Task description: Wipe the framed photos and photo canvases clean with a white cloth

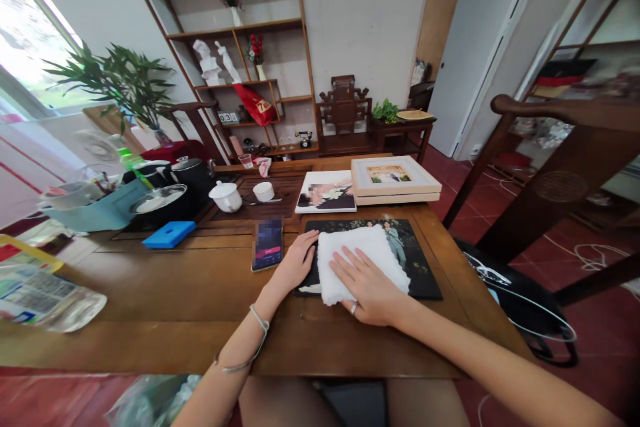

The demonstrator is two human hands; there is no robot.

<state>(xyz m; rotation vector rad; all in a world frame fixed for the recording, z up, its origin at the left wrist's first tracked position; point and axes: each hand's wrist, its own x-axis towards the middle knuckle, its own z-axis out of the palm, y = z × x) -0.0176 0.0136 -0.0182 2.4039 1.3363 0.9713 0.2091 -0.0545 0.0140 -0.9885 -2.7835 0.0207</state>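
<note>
A white cloth (370, 240) lies spread over the middle of a dark photo panel (425, 273), which rests flat on the wooden table. My right hand (367, 283) presses flat on the cloth with its fingers stretched out; a ring shows on one finger. At the panel's left edge rests my left hand (300, 257), fingers extended and touching the edge, gripping nothing that I can see. Part of the printed picture, with figures in it, shows beyond the cloth's upper right; the rest is covered.
Left of the panel lies a phone (267, 245). Behind it are a white-edged photo print (326, 208) and stacked picture frames (425, 188). A lidded teapot (226, 197), a white cup (263, 191), a blue sponge (169, 234) and a plastic pouch (45, 297) stand leftward. A wooden chair (545, 167) is at right.
</note>
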